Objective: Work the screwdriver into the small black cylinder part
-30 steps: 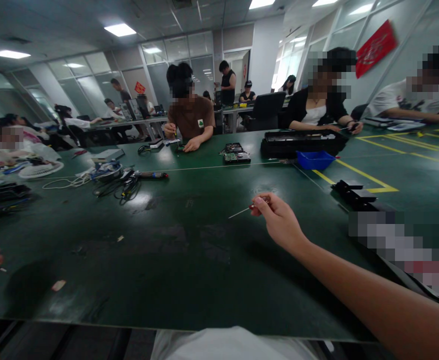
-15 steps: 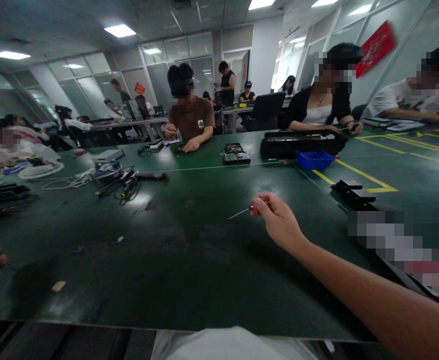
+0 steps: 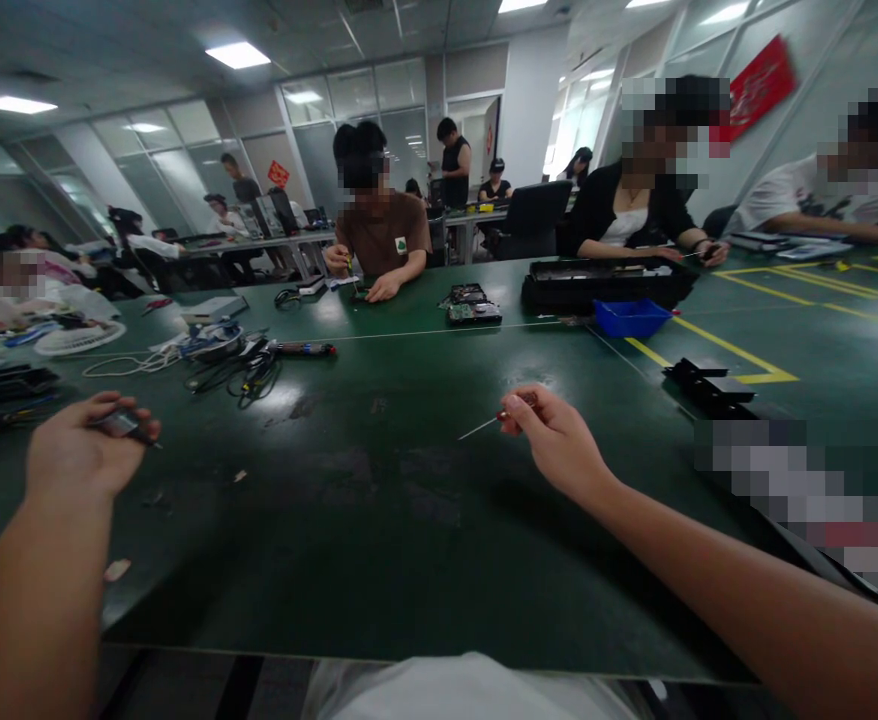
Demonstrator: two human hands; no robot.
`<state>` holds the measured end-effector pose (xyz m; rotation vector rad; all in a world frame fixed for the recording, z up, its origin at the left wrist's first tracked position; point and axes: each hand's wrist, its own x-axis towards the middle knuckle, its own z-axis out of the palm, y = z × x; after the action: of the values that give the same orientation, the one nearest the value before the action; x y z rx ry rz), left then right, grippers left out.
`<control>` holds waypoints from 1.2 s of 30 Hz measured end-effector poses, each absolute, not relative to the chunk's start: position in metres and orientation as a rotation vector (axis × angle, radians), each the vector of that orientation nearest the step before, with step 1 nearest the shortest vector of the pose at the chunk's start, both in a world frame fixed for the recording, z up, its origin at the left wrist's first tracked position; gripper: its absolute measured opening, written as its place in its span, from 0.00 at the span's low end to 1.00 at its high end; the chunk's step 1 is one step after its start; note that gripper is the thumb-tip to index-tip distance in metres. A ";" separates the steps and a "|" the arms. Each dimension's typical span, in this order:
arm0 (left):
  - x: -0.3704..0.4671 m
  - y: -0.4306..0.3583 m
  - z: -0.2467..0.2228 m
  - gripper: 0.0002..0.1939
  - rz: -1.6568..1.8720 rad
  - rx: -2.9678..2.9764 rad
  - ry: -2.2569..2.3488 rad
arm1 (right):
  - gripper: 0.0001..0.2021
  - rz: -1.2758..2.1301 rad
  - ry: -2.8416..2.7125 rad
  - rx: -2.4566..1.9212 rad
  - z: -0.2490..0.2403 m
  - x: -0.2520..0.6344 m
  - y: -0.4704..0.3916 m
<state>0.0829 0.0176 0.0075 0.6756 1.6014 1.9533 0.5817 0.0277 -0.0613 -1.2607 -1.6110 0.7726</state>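
Observation:
My right hand is closed around the reddish handle of a screwdriver. Its thin metal shaft points left and slightly down, above the green table. At the left, my left hand is raised over the table, fingers curled round a small dark grey object with a shiny face. A short thin tip sticks out of that object to the right; its kind I cannot make out, and the fingers cover part of it. The two hands are well apart.
Cables and a pen-shaped tool lie at the left. Beyond are an opened hard drive, a blue tray and a long black housing. Black brackets lie at the right. Several people sit around the table.
My left hand has come up and inward from the left edge with the small grey object in it. The right hand and screwdriver stay almost where they were.

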 end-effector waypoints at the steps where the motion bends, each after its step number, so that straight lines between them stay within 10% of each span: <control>1: 0.100 0.023 0.009 0.07 1.952 0.652 1.527 | 0.14 0.776 -1.622 -1.261 -0.061 0.581 0.027; 15: 0.291 0.073 -0.047 0.27 1.276 1.266 1.129 | 0.14 0.774 -1.594 -1.221 -0.063 0.582 0.025; 36: 0.363 0.056 -0.056 0.18 0.880 1.765 1.015 | 0.16 0.594 -1.659 -1.237 -0.048 0.579 0.011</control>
<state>0.3626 0.0558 -0.0564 1.7653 1.0146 0.8802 0.5793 0.0113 -0.0475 -1.2370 -1.6590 0.5938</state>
